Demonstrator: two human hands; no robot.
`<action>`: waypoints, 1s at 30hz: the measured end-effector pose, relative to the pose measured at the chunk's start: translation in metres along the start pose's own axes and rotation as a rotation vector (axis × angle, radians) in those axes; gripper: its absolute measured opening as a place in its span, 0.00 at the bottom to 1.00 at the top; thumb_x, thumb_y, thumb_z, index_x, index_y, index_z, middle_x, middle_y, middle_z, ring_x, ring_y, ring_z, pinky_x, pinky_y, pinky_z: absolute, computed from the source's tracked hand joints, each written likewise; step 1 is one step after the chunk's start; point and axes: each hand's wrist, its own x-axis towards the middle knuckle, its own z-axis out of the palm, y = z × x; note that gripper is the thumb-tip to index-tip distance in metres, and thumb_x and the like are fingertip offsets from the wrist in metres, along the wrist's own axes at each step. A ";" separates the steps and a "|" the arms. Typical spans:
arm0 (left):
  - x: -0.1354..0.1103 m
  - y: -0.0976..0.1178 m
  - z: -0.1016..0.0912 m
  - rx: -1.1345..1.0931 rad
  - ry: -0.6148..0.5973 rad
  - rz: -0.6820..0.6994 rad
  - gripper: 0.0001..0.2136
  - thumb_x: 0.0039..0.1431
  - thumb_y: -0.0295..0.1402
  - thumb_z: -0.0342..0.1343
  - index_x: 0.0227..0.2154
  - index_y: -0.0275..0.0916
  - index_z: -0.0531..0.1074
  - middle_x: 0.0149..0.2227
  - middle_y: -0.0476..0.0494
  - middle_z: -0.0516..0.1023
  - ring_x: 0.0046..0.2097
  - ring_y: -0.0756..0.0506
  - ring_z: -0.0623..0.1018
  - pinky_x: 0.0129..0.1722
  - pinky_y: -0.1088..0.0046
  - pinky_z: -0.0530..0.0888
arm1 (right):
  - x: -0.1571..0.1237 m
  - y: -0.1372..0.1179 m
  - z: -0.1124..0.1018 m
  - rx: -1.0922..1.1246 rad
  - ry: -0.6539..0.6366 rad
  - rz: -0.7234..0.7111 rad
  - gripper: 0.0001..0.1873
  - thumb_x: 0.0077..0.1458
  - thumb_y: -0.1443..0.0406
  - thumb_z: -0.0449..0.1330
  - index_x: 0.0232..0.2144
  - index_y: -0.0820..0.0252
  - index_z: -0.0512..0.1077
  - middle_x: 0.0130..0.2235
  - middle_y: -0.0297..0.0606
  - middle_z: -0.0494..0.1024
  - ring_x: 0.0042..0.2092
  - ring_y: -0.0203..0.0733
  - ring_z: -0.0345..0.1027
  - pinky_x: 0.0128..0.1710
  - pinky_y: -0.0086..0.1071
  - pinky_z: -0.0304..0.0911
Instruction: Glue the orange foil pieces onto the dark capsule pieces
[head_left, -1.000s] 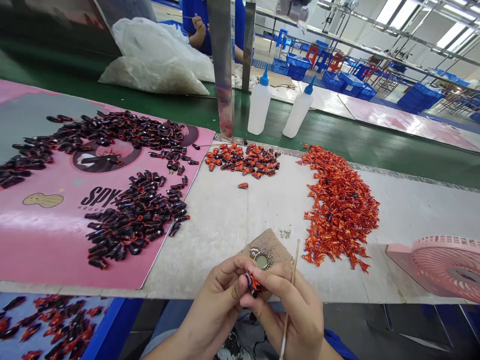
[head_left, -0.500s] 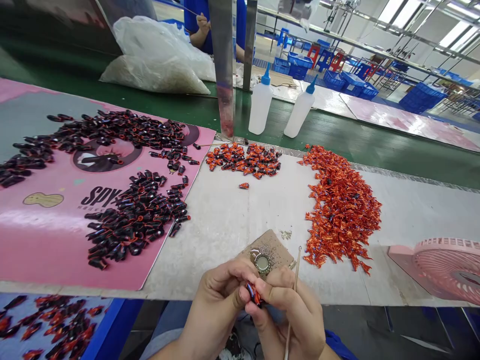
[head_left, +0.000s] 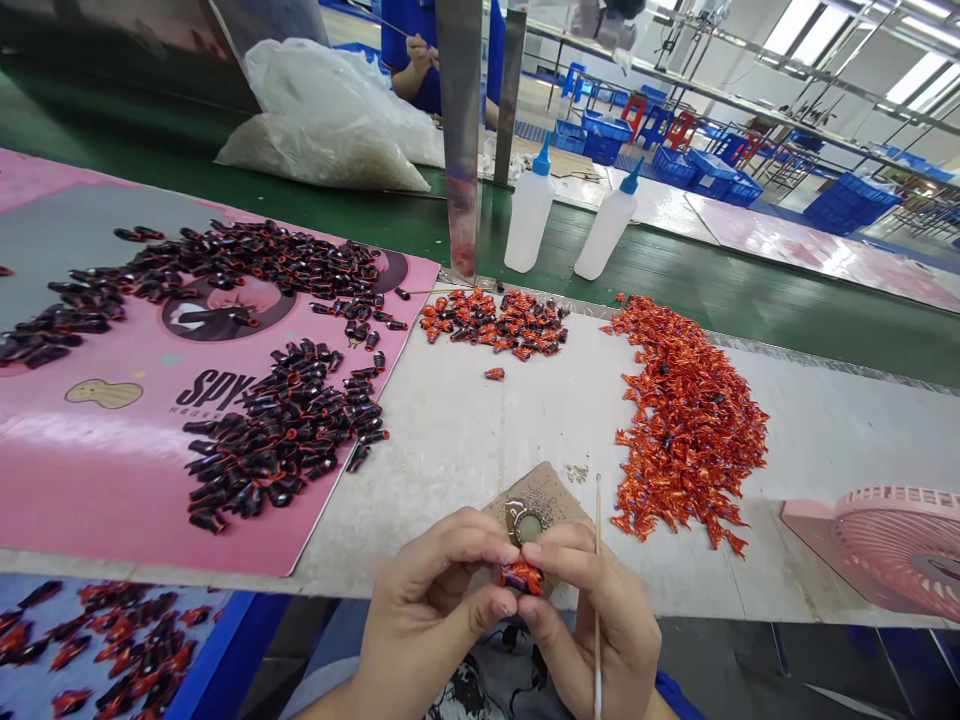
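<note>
My left hand (head_left: 431, 605) and my right hand (head_left: 592, 620) meet at the table's near edge, fingers pinched together on one small orange and dark foil piece (head_left: 523, 576). A thin wooden stick (head_left: 597, 590) also runs upright through my right hand. Just beyond my fingers lies a brown cardboard scrap (head_left: 551, 495) with a small round cap (head_left: 528, 526) of glue on it. A big pile of orange foil pieces (head_left: 686, 420) lies to the right, and a smaller pile of orange and dark pieces (head_left: 495, 322) sits farther back.
Dark rolled pieces (head_left: 289, 425) lie in heaps on a pink poster (head_left: 105, 480) at left. Two white squeeze bottles (head_left: 529, 215) with blue tips stand by a metal post (head_left: 461, 140). A pink fan (head_left: 892, 545) sits at right. A person in blue works behind plastic bags (head_left: 330, 115).
My hands have turned the foil piece between the fingertips so it now lies more level. The stick in my right hand has swung from slanted to nearly upright.
</note>
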 end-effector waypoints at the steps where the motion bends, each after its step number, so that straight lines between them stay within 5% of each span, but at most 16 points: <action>1: 0.000 0.000 0.000 -0.003 -0.012 -0.003 0.05 0.53 0.36 0.68 0.34 0.44 0.83 0.26 0.44 0.78 0.29 0.49 0.77 0.28 0.81 0.75 | -0.001 0.000 0.000 0.015 0.003 0.013 0.11 0.64 0.65 0.57 0.48 0.57 0.71 0.35 0.40 0.77 0.35 0.40 0.72 0.34 0.32 0.70; 11: -0.001 0.003 -0.006 -0.003 -0.127 -0.069 0.05 0.57 0.32 0.65 0.36 0.45 0.82 0.29 0.45 0.77 0.31 0.50 0.76 0.31 0.80 0.75 | -0.003 0.002 -0.002 0.292 0.031 0.298 0.09 0.61 0.65 0.62 0.44 0.51 0.77 0.38 0.39 0.81 0.39 0.40 0.76 0.39 0.29 0.72; 21: 0.000 0.006 -0.010 -0.024 -0.225 -0.052 0.05 0.60 0.32 0.62 0.38 0.47 0.82 0.29 0.48 0.76 0.29 0.51 0.78 0.29 0.80 0.76 | -0.007 0.005 -0.005 0.732 -0.107 0.634 0.08 0.57 0.59 0.65 0.40 0.50 0.80 0.27 0.33 0.77 0.23 0.31 0.70 0.24 0.23 0.67; 24: 0.001 0.006 -0.012 0.093 -0.197 0.053 0.05 0.60 0.30 0.62 0.38 0.44 0.81 0.28 0.48 0.76 0.29 0.51 0.77 0.29 0.81 0.75 | -0.008 0.007 -0.004 0.644 -0.074 0.580 0.08 0.58 0.60 0.65 0.40 0.52 0.80 0.30 0.36 0.78 0.24 0.33 0.71 0.23 0.24 0.68; 30: 0.001 0.002 -0.018 0.413 -0.202 0.361 0.07 0.61 0.21 0.58 0.38 0.36 0.78 0.29 0.47 0.75 0.30 0.52 0.75 0.30 0.82 0.74 | 0.001 0.007 -0.011 0.159 -0.064 0.149 0.14 0.59 0.71 0.61 0.46 0.49 0.76 0.36 0.38 0.82 0.36 0.41 0.76 0.35 0.31 0.72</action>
